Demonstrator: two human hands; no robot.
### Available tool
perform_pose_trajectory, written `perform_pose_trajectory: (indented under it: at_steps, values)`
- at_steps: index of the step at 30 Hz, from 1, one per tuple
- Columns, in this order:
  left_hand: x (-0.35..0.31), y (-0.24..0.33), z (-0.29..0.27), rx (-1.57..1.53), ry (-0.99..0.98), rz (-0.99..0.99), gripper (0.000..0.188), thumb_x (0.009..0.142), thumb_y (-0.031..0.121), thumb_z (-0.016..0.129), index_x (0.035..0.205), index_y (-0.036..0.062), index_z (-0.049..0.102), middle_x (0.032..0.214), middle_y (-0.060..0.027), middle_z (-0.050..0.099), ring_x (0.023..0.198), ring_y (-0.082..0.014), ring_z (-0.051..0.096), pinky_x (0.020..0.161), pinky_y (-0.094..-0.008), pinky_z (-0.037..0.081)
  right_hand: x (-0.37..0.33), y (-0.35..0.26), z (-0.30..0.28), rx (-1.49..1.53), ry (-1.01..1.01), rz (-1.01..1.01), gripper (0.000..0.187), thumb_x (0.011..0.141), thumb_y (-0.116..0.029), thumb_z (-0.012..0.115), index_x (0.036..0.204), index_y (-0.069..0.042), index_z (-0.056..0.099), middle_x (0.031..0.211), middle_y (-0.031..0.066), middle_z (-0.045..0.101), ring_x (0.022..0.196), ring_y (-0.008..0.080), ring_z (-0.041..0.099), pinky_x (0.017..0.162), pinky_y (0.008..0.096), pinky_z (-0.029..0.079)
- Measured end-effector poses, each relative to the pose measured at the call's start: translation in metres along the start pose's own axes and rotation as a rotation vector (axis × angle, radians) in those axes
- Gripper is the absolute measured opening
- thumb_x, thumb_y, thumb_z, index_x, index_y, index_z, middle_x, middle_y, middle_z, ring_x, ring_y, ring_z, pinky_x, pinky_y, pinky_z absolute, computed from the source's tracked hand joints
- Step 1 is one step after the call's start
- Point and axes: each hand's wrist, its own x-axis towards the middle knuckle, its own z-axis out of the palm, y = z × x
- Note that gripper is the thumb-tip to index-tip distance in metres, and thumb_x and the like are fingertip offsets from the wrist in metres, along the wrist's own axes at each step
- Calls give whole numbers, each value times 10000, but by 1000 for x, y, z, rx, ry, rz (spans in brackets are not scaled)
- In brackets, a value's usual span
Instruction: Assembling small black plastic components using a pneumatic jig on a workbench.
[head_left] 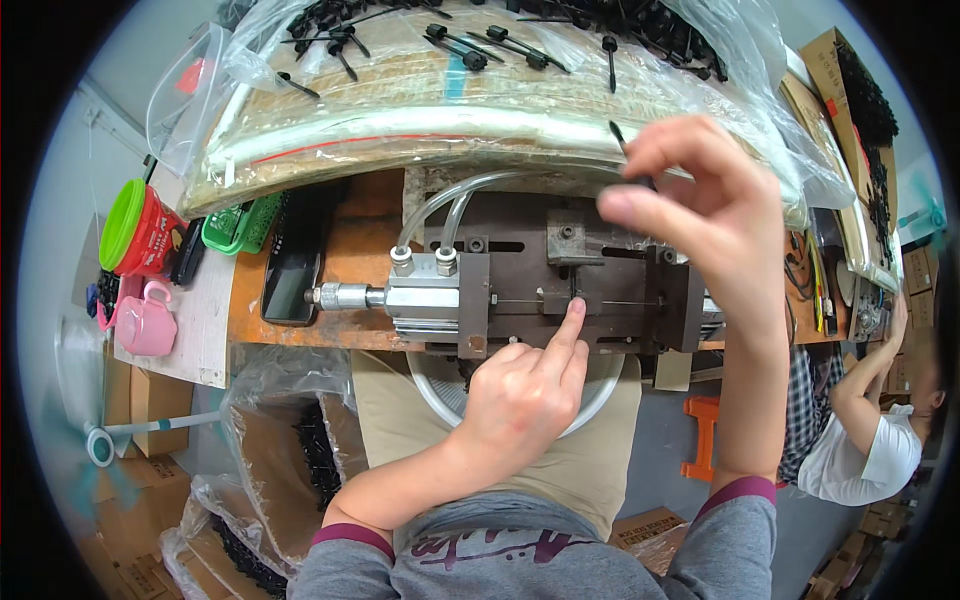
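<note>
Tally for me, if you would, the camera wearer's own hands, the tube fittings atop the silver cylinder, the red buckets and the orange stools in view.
Wearer's hands: 2 (left hand, right hand)
Tube fittings: 2
Red bucket: 1
Orange stool: 1
Total: 6

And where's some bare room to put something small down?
Bare orange wood shows between the black device and the silver cylinder, and pale tabletop right of the pink cup. It's crowded around the left hand and where black parts lie heaped.
</note>
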Motion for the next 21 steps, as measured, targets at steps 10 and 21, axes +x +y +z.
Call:
perform_pose_trajectory:
  at_steps: [10,21]
  values:
    - [24,-7,-61,-203,-142,-23,246,725,187,828,899,61,709,1037,-127,728,644,-204,669,603,-276,533,-104,10,9,-368,98,-206,316,675,-76,874,875,10,646,1186,229,668,1049,323,685,853,382,568]
    - [192,-167,-74,632,148,451,406,822,-9,596,1226,-44,616,1335,-205,582,1092,-310,621,958,-383,500,-130,32,59,-698,-27,-247,237,722,-153,783,837,-35,613,1220,177,680,581,144,594,561,256,473]
